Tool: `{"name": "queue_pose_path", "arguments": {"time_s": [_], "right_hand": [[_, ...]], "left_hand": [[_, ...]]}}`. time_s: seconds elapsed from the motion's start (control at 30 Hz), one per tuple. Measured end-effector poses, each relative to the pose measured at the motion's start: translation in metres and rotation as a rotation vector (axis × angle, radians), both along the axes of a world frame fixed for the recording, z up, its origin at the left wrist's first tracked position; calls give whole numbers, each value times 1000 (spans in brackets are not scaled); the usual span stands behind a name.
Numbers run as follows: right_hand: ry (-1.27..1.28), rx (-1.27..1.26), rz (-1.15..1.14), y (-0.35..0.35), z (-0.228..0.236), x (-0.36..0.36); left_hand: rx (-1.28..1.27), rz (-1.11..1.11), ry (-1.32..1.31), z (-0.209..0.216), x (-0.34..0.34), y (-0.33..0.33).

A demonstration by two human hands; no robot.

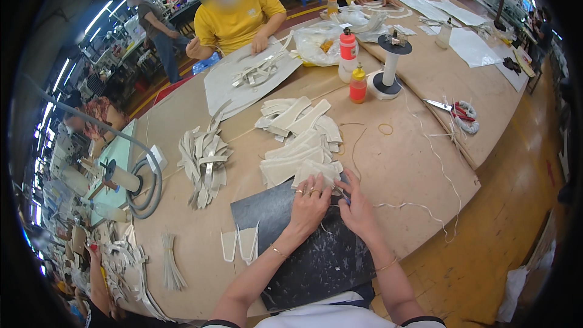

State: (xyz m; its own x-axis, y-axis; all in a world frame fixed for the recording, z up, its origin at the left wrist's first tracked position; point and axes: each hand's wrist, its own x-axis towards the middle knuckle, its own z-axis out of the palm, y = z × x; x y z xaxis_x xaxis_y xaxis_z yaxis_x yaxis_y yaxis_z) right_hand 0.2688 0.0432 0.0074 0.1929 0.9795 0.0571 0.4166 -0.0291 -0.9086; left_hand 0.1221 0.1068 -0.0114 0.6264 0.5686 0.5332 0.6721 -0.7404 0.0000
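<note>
I was looking down into a factory workshop, a hand-assembly line by the look of it. A long brown worktable [419,164] carried heaps of cut pale fabric pieces [300,140], a dark cutting mat [316,255], squeeze bottles [348,54], a thread spool on a stand [390,64] and scissors [446,108]. A person in a yellow shirt [237,15] sat across it handling strips, others worked at further benches, and rows of fluorescent tube lights [100,15] ran overhead. A hose-fed machine [124,170] stood at the table's left edge.
</note>
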Motion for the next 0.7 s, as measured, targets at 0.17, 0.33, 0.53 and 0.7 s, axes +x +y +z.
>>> {"name": "queue_pose_path", "arguments": {"time_s": [0.17, 0.33, 0.53, 0.7], "right_hand": [[-34, 79, -27, 1, -3, -3], [-206, -9, 27, -3, 0, -3], [-253, 144, 119, 0, 0, 3], [-556, 37, 147, -14, 0, 1]], "left_hand": [[-665, 253, -495, 12, -10, 12], [-1020, 216, -1681, 27, -71, 23], [-534, 476, -933, 57, -127, -59], [-624, 266, -199, 38, -90, -124]]}}
